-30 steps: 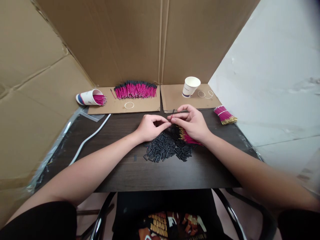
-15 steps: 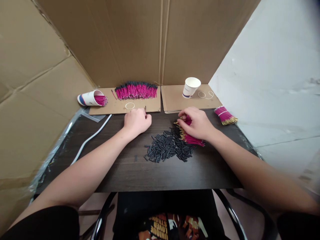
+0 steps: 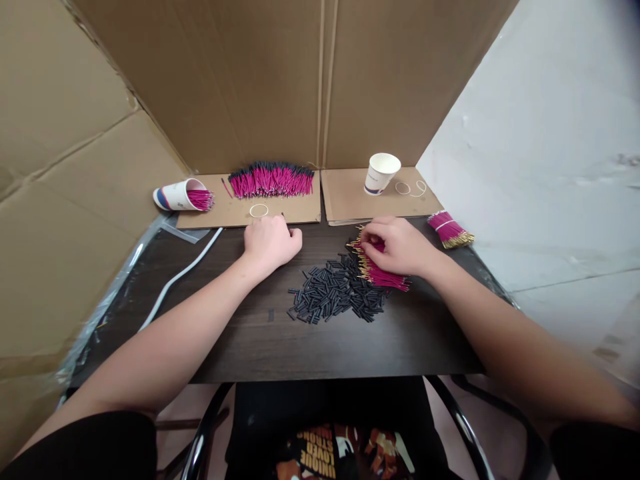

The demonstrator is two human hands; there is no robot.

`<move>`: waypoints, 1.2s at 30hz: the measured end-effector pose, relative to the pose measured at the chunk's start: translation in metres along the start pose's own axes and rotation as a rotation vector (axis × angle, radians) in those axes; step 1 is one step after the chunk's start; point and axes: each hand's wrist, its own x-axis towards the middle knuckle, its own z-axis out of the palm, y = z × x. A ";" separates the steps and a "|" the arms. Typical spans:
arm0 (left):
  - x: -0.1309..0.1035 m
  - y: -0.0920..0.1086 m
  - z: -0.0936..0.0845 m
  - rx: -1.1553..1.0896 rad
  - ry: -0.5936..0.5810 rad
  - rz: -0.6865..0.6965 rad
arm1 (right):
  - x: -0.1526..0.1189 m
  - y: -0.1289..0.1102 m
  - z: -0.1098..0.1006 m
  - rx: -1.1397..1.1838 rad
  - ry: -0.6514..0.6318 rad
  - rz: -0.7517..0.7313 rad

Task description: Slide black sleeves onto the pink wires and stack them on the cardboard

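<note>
My left hand [image 3: 273,241] is closed over the dark table, just in front of the left cardboard sheet. Above its knuckles shows the small tip of a dark-tipped wire; the fingers hide the rest. My right hand [image 3: 397,247] rests on a pile of magenta wires [image 3: 387,279] with gold pin ends pointing left. Its thumb and forefinger are curled together among these wires, and how many they grip is hidden. Beside the wires and partly under them lies a heap of short black sleeves [image 3: 330,293].
Behind, a row of black-tipped magenta wires [image 3: 273,181] lies on a cardboard sheet [image 3: 300,212]. A paper cup [image 3: 173,197] with wires lies tipped at left; another cup [image 3: 379,179] stands upright near rubber bands [image 3: 403,189]. A banded wire bundle [image 3: 450,229] sits at right.
My left hand has turned slightly, and less of the dark-tipped wire shows above it. My right hand has shifted a little to the right over the magenta wires.
</note>
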 end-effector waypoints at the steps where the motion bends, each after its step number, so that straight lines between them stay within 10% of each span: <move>1: -0.001 0.001 0.000 0.004 0.024 0.015 | 0.000 -0.002 -0.001 0.002 -0.006 -0.003; 12: -0.029 0.023 0.019 -0.650 -0.054 0.577 | 0.000 -0.003 -0.002 -0.026 -0.111 0.060; 29: -0.028 0.033 0.022 -0.643 -0.204 0.453 | -0.001 -0.003 0.010 -0.123 -0.117 0.045; 36: -0.032 0.039 0.018 -0.588 -0.199 0.414 | 0.004 -0.009 0.017 -0.087 0.084 0.066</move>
